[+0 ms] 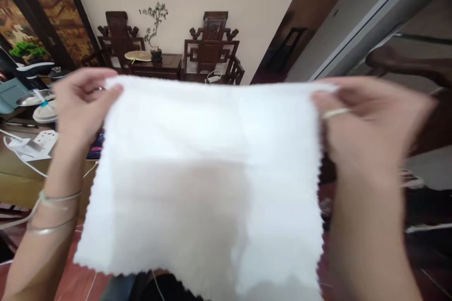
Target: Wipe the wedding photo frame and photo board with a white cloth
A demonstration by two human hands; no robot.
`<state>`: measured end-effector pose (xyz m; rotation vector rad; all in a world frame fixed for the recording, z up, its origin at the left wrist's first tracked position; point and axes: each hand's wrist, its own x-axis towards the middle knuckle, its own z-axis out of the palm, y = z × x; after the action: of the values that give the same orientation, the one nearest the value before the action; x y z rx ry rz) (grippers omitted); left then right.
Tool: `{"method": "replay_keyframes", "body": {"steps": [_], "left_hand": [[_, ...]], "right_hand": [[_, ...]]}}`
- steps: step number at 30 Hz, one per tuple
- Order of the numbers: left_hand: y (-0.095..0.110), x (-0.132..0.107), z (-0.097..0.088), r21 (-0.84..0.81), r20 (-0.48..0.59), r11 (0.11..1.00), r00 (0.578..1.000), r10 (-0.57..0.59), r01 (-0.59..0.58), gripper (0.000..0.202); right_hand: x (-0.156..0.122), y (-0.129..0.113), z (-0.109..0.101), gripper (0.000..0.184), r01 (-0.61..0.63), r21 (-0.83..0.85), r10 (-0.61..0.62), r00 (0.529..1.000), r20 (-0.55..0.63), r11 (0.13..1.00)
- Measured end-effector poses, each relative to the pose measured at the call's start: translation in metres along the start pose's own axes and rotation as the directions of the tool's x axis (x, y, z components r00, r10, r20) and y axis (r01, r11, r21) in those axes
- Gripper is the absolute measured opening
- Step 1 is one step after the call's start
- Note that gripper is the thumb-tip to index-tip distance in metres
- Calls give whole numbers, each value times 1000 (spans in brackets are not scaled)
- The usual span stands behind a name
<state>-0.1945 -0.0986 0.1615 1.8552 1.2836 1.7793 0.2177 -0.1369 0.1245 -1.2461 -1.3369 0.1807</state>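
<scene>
A white cloth [183, 188] with scalloped edges hangs spread out in front of me, filling the middle of the view. Its upper left corner is pinched between the thumb and fingers of my left hand [83, 101]. At the upper right corner, my right hand [370, 113] grips the cloth the same way, slightly blurred. The top edge is stretched nearly straight between both hands, and the lower part hangs down with a grey shadow across it. Whatever lies directly behind the cloth is hidden.
A table [21, 164] at the left bears a white charger with cables, a phone [95, 146] partly behind the cloth, and lidded containers. Dark carved wooden chairs [213, 42] and a side table with a potted bonsai [155, 28] stand along the far wall.
</scene>
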Motion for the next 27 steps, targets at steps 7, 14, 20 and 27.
{"method": "replay_keyframes", "body": {"steps": [7, 14, 20, 27], "left_hand": [[-124, -24, 60, 5, 133, 900, 891, -433, 436, 38], [-142, -14, 65, 17, 293, 852, 812, -504, 523, 43], [-97, -31, 28, 93, 319, 929, 873, -368, 358, 27], [-29, -87, -20, 427, 393, 904, 901, -186, 0, 15]], "right_hand": [[-8, 98, 85, 11, -204, -107, 223, 950, 219, 973], [-7, 104, 89, 22, -249, -71, 259, 931, 258, 966], [-31, 66, 56, 37, -366, 145, 300, 890, 342, 919], [-88, 32, 9, 18, -418, 267, 295, 868, 399, 868]]}}
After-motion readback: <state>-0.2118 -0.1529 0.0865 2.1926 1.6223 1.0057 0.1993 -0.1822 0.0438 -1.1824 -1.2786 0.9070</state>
